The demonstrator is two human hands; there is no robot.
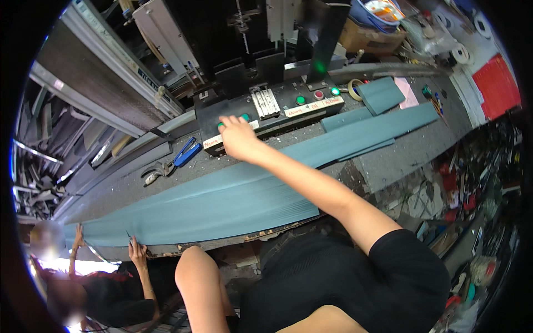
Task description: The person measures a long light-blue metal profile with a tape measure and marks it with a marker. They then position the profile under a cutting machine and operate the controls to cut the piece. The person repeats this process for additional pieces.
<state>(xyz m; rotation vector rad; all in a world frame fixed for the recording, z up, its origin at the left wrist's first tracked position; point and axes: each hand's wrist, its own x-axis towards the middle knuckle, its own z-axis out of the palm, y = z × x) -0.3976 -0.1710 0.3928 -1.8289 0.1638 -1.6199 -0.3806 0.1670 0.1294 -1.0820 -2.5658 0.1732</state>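
Observation:
My right hand (239,137) reaches across to a black control box (272,125), its fingers at the left green button (221,125). It holds nothing, and its fingers are slightly apart. A second green button (244,117) shows just beyond the fingers. Under my right forearm lies a long teal ribbed sheet (200,202), stretched along the bench. My left hand is not in view. A blue-handled hand tool (187,154) and a pair of pliers-like cutters (158,172) lie left of the box.
A co-worker's hands (136,253) rest at the sheet's left end, one with a thin dark tool. Teal offcuts (383,94), a tape roll (355,89) and pink paper (406,92) lie right. Metal profiles (41,150) crowd the left; a machine column (161,36) stands behind the box.

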